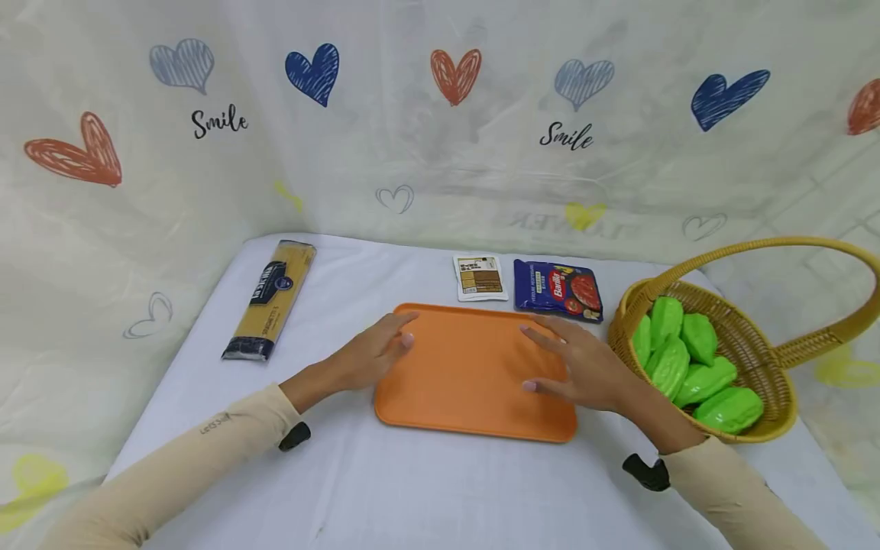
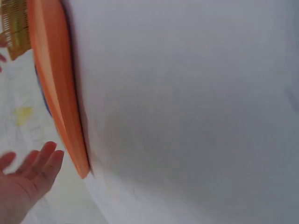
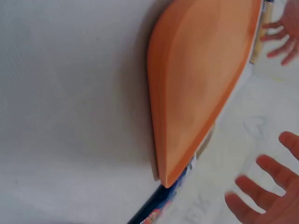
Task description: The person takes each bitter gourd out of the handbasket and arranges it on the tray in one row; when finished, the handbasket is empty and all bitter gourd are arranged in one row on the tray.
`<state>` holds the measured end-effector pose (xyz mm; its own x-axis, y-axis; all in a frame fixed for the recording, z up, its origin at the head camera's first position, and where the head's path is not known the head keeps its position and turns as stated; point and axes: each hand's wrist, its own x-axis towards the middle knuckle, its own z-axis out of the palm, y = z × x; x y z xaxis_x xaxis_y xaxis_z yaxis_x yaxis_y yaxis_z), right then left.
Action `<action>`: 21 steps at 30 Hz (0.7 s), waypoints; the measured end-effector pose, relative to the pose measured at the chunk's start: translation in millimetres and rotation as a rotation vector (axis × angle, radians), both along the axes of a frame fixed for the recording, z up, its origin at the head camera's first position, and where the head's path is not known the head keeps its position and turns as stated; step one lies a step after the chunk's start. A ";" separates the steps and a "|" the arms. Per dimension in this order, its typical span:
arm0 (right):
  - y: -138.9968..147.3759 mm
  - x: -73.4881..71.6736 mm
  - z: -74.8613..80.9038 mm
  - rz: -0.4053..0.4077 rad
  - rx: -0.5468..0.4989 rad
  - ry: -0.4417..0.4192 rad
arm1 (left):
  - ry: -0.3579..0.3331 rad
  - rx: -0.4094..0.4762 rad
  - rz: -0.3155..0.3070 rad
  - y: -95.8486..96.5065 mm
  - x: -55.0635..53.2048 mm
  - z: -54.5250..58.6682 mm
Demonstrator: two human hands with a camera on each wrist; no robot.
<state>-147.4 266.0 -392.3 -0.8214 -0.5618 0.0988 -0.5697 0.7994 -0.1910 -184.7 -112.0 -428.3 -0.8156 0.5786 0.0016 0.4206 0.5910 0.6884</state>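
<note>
An orange rectangular tray (image 1: 474, 374) lies flat on the white cloth in the middle of the table. Over its left end hovers my left hand (image 1: 371, 353), fingers extended; the left wrist view shows that hand (image 2: 28, 182) apart from the tray's edge (image 2: 58, 84). Above the right end is my right hand (image 1: 584, 363), its fingers spread and holding nothing. In the right wrist view the right hand (image 3: 275, 186) also stands clear of the tray (image 3: 201, 70).
A spaghetti pack (image 1: 271, 299) lies at the left. Behind the tray are a small white-and-brown packet (image 1: 480, 277) and a blue Barilla pouch (image 1: 558, 289). A wicker basket (image 1: 752, 344) with a tall handle holds several green, ridged vegetable-like pieces (image 1: 700, 382) at the right.
</note>
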 end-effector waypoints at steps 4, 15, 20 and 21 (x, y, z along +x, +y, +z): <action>9.1 -0.3 8.1 -0.064 -0.140 -0.143 | -0.111 0.094 0.183 -3.4 -2.7 0.9; 44.0 -8.5 35.3 -0.092 -0.386 -0.391 | -0.378 0.064 0.431 -11.7 -16.1 -14.9; 67.7 -7.4 50.5 -0.128 -0.400 -0.461 | -0.399 0.057 0.431 -8.6 -18.4 -19.0; 73.4 -7.5 52.8 -0.116 -0.416 -0.467 | -0.400 0.057 0.430 -7.9 -18.7 -19.5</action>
